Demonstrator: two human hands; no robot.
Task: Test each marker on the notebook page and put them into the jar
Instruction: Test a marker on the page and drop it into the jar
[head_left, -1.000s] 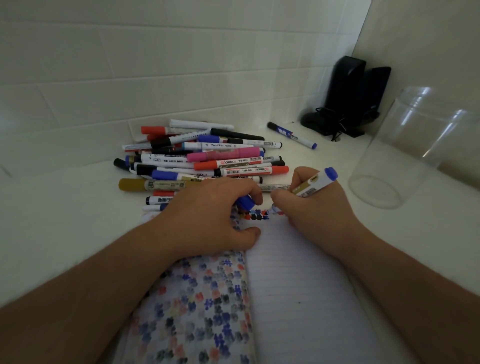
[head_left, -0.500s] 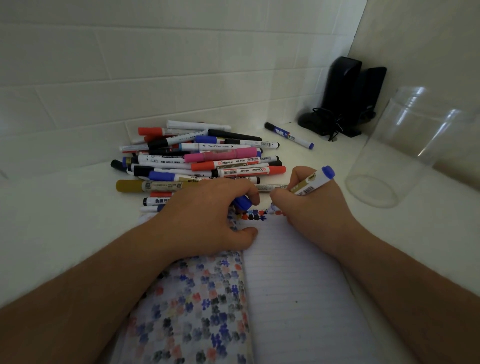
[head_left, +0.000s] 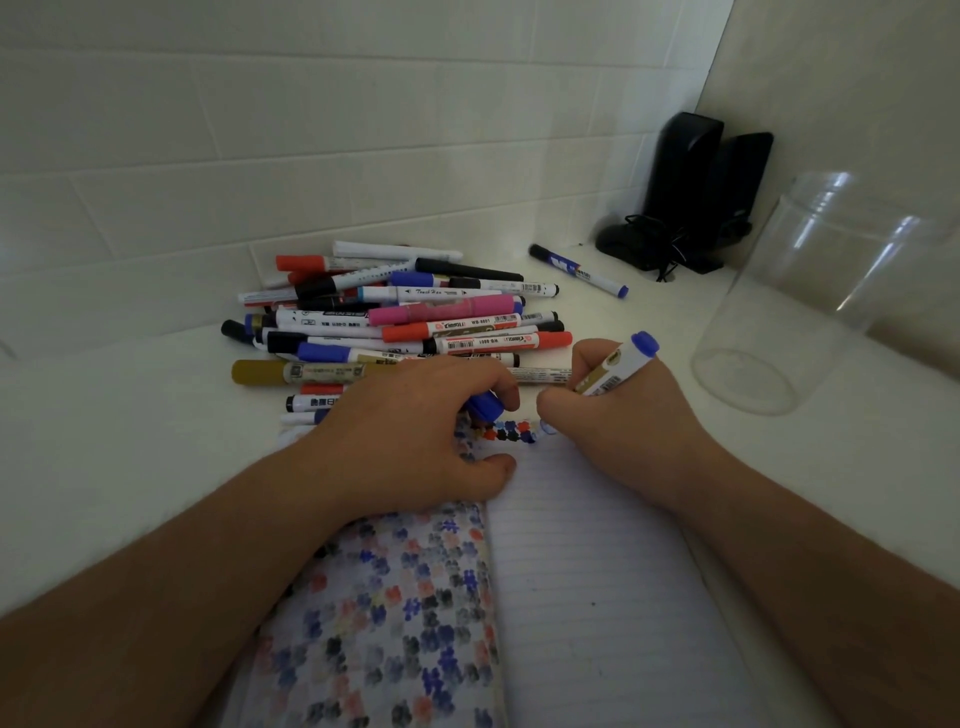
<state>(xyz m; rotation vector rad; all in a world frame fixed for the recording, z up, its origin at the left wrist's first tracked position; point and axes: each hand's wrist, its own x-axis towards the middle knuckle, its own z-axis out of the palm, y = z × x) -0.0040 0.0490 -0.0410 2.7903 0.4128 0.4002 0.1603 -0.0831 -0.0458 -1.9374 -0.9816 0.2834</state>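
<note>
Gripping a blue-ended marker (head_left: 615, 366), the right hand (head_left: 618, 421) has its fingers curled round the barrel, tip down at the top edge of the notebook's (head_left: 587, 571) lined right page, next to a short row of small coloured test blots (head_left: 506, 431). Marker is tilted, blue end up and pointing right, towards the jar. Whether the tip actually touches the paper can't be told; the fingers hide it.

Left hand (head_left: 421, 431) rests on the left page near the spine, fingers curled over a blue cap (head_left: 484, 405) held against the page top, thumb flat on the paper. Left page is covered in blue, black and orange blots.

Marker pile (head_left: 395, 322) sits just beyond the notebook against the tiled wall (head_left: 311, 130): red, black, blue, pink and gold barrels, mostly lying crosswise. One blue marker (head_left: 579, 270) lies apart to the right of the pile, near the black speakers (head_left: 696, 192) in the corner.

Clear jar (head_left: 810, 291) stands upright on the white counter (head_left: 104, 441), right of the right hand, not touching it. Nothing visible inside it.
</note>
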